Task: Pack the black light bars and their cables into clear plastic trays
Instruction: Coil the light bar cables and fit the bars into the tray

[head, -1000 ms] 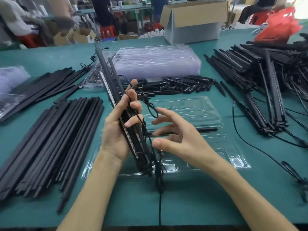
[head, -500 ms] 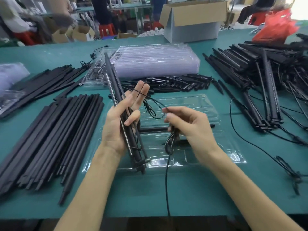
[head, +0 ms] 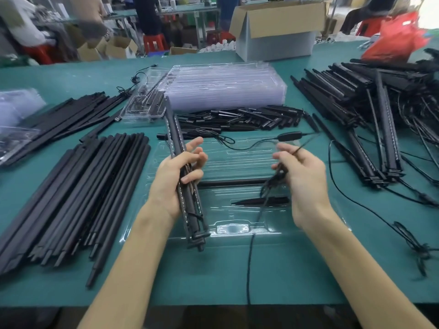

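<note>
head view: the left hand (head: pixel 177 176) has its fingers curled round a bundle of black light bars (head: pixel 190 210), held tilted above the left end of the clear tray (head: pixel 237 157) on the green table (head: pixel 213 276). the right hand (head: pixel 306 184), over the tray's right part, pinches the black cable (head: pixel 248 269) in curled fingers; the cable trails down past the near table edge.

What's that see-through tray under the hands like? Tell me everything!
The tray is clear, shiny plastic, moulded with long grooves and a small pocket at its near edge. It lies flat and open on the green table. One long black bar and a shorter black piece lie in it.
</note>
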A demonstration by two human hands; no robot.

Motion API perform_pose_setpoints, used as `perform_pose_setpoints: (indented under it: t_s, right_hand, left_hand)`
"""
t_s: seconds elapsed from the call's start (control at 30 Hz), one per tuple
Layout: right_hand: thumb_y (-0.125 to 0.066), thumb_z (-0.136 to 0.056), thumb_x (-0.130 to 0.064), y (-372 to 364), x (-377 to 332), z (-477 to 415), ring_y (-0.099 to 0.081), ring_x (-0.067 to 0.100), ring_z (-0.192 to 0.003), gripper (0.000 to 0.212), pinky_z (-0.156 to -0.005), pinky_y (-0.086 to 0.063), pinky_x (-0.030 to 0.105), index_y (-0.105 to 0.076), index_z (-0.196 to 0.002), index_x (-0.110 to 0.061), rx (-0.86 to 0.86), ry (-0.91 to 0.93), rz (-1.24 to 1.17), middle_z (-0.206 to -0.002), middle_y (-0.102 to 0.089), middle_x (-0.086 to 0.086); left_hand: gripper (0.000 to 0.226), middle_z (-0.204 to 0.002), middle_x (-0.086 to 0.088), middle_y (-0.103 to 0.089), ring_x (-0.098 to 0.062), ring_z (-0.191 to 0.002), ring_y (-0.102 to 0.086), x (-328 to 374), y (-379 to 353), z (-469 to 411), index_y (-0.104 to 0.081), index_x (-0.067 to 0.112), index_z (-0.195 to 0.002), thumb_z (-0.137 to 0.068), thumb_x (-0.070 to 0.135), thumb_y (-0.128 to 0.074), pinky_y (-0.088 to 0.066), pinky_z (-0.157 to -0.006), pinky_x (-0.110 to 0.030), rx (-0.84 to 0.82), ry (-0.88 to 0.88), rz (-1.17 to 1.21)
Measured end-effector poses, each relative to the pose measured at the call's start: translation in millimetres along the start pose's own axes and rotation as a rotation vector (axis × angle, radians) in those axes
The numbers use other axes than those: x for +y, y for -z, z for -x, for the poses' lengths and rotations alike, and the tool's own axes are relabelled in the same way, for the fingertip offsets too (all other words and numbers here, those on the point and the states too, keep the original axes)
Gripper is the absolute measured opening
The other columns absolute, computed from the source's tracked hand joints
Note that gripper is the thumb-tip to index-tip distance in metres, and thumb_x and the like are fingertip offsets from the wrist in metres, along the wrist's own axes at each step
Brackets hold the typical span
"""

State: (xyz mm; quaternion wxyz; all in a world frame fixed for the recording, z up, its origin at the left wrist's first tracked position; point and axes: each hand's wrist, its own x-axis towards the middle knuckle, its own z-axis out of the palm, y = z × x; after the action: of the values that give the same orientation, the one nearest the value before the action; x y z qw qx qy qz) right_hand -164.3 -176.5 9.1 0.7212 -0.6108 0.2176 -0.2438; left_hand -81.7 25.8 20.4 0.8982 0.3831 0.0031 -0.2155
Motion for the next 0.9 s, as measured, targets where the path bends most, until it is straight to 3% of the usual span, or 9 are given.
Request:
perform_pose_setpoints:
  t_s: [0.1,0.2,0.27,0.37,0.5,0.63,0.73,0.9]
  right_hand:
    - [-0.057,-0.100,-0.028,-9,8,7,-0.058,0.000,-0.076,0.026,-0.070,-0.046,0.017,-0.058,-0.123,-0.018,-0.171,0.077,0.425,-0.105,-0.062,-0.002]
    - [-0.056,-0.101,-0.036,-13,12,12,-0.054,0.000,-0.085,0.033,-0.075,-0.039,0.014,-0.057,-0.123,-0.012,-0.162,0.287,0.695,-0.104,-0.047,-0.006]
    - [-0.060,-0.098,-0.038,-11,10,12,-0.053,0.004,-0.083,0.032,-0.078,-0.039,0.015,-0.062,-0.115,-0.011,-0.113,0.344,0.729,-0.099,-0.048,-0.006]
    - [-0.067,-0.093,-0.042,-7,7,13,-0.052,0.003,-0.069,0.023,-0.066,-0.040,0.018,-0.068,-0.095,-0.019,-0.103,0.409,0.753,-0.079,-0.051,-0.009]
    - [-0.068,-0.087,-0.054,-9,6,19,-0.049,0.011,-0.057,0.039,-0.056,-0.039,0.033,-0.064,-0.067,-0.020,-0.150,0.446,0.899,-0.057,-0.054,-0.007]
    - [-0.069,-0.087,-0.053,-10,4,21,-0.051,0.016,-0.055,0.041,-0.054,-0.040,0.034,-0.064,-0.067,-0.017,-0.103,0.508,0.897,-0.054,-0.055,-0.006]
    - [-0.065,-0.087,-0.057,-10,6,22,-0.053,0.018,-0.054,0.045,-0.052,-0.042,0.035,-0.054,-0.065,-0.018,-0.084,0.510,0.868,-0.054,-0.055,-0.005]
    - [-0.051,-0.104,-0.035,-14,6,20,-0.054,0.008,-0.048,0.036,-0.053,-0.038,0.017,-0.061,-0.072,-0.022,-0.210,0.461,0.554,-0.052,-0.060,-0.002]
  left_hand:
    - [0.052,-0.091,-0.004,-0.060,-0.007,-0.075,-0.063,-2,-3,4,-0.055,-0.004,-0.134,-0.082,-0.009,-0.052,-0.032,-0.035,-0.012,-0.096,0.029,-0.084]
    - [0.053,-0.094,-0.004,-0.064,-0.008,-0.079,-0.064,-4,-5,6,-0.060,-0.003,-0.131,-0.078,-0.006,-0.055,-0.032,-0.036,-0.011,-0.131,0.022,-0.202]
    - [0.050,-0.099,-0.004,-0.066,-0.008,-0.083,-0.066,-5,-5,7,-0.061,-0.002,-0.131,-0.081,-0.008,-0.053,-0.033,-0.036,-0.011,-0.153,0.025,-0.260]
    - [0.049,-0.105,-0.005,-0.068,-0.009,-0.085,-0.067,-5,-5,10,-0.061,0.000,-0.133,-0.086,-0.010,-0.048,-0.035,-0.037,-0.010,-0.221,0.035,-0.343]
    - [0.049,-0.105,-0.006,-0.069,-0.010,-0.082,-0.067,-7,-11,15,-0.056,0.002,-0.137,-0.089,-0.005,-0.050,-0.038,-0.038,-0.012,-0.350,0.053,-0.422]
    - [0.049,-0.107,-0.010,-0.069,-0.016,-0.081,-0.066,-10,-15,18,-0.050,0.001,-0.140,-0.092,0.005,-0.056,-0.040,-0.040,-0.014,-0.415,0.058,-0.460]
    - [0.046,-0.110,-0.012,-0.067,-0.018,-0.082,-0.065,-13,-16,20,-0.048,0.001,-0.141,-0.098,0.015,-0.055,-0.042,-0.045,-0.017,-0.452,0.061,-0.491]
    - [0.056,-0.102,-0.011,-0.061,-0.017,-0.080,-0.059,-15,-20,22,-0.050,-0.003,-0.139,-0.105,0.041,-0.041,-0.041,-0.051,-0.020,-0.445,0.049,-0.489]
